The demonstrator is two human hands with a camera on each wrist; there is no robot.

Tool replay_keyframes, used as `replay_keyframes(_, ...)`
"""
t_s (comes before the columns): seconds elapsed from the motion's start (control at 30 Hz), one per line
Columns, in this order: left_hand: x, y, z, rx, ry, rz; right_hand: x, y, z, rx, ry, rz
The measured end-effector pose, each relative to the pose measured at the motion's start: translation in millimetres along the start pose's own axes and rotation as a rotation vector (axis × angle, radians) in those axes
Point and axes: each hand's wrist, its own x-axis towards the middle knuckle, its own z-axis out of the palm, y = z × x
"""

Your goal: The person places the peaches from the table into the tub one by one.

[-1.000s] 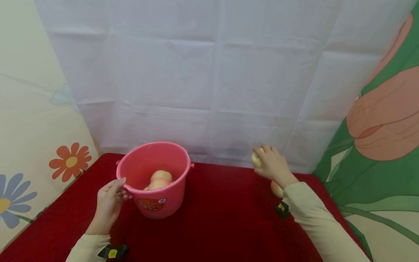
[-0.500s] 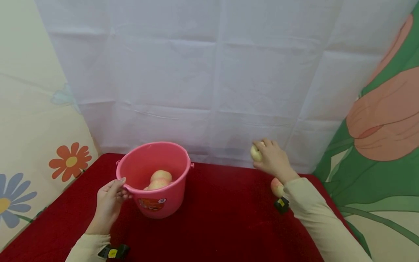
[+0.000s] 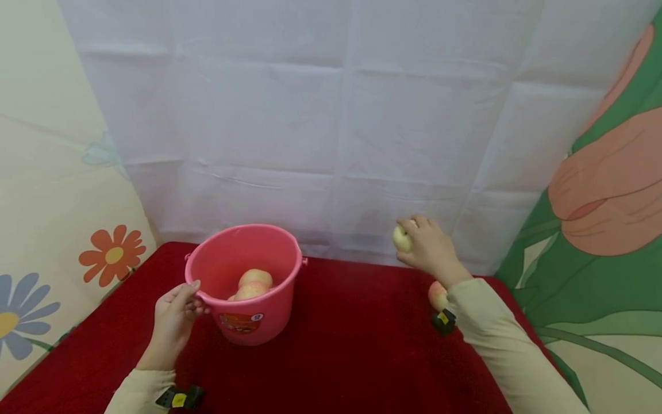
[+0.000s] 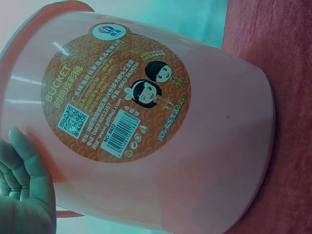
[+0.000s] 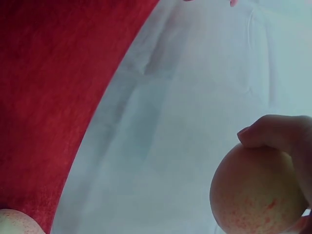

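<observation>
In the head view my left hand (image 3: 173,325) pinches the near-left rim of a pink plastic bucket (image 3: 279,307), its thumb on top. The left wrist view shows the bucket's side with a round printed label (image 4: 117,92) beside that hand. Several pale yellow apples with a red blush (image 3: 254,279) lie inside the bucket. My right hand (image 3: 429,247) grips another apple (image 3: 401,238) off to the right, above the back edge of the table. The right wrist view shows the thumb curled over this apple, its skin flecked with red.
A red cloth covers the table (image 3: 351,345). One more apple (image 3: 437,295) sits on it, partly behind the right wrist's black strap mount (image 3: 443,322). A creased white sheet (image 3: 331,144) hangs behind the back edge, with flower-patterned panels (image 3: 111,256) at the sides.
My right hand has lifted its apple up and slightly left, showing more of the apple on the table. The left hand and the bucket stay where they were.
</observation>
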Motion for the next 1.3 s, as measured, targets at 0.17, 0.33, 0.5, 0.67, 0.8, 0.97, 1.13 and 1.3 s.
replay_keyframes(0.17,0.3,0.3,-0.5,0.004,0.004,-0.012,2,-4,-0.4,0.000,0.034,-0.017)
replay_keyframes(0.33,0.8,0.5,-0.3,0.021,0.014,-0.019,5,-10,-1.6,0.010,0.068,-0.034)
replay_keyframes(0.5,0.7,0.4,-0.1,0.022,0.019,-0.017,9,-16,-5.1,0.013,0.074,-0.053)
replay_keyframes(0.67,-0.2,0.8,-0.1,0.002,0.006,-0.006,13,-21,-6.9,0.015,0.075,-0.066)
replay_keyframes(0.8,-0.9,0.9,-0.2,-0.012,-0.004,0.001,15,-25,-7.5,0.018,0.101,-0.077)
replay_keyframes(0.97,-0.8,0.7,-0.1,-0.009,-0.011,0.006,19,-31,-6.7,0.028,0.137,-0.110)
replay_keyframes(1.13,-0.3,-0.3,-0.4,-0.011,-0.022,0.019,23,-37,-5.9,0.029,0.154,-0.125)
replay_keyframes(1.3,-0.5,0.6,-0.1,-0.011,-0.015,0.015,26,-42,-6.4,0.033,0.148,-0.136)
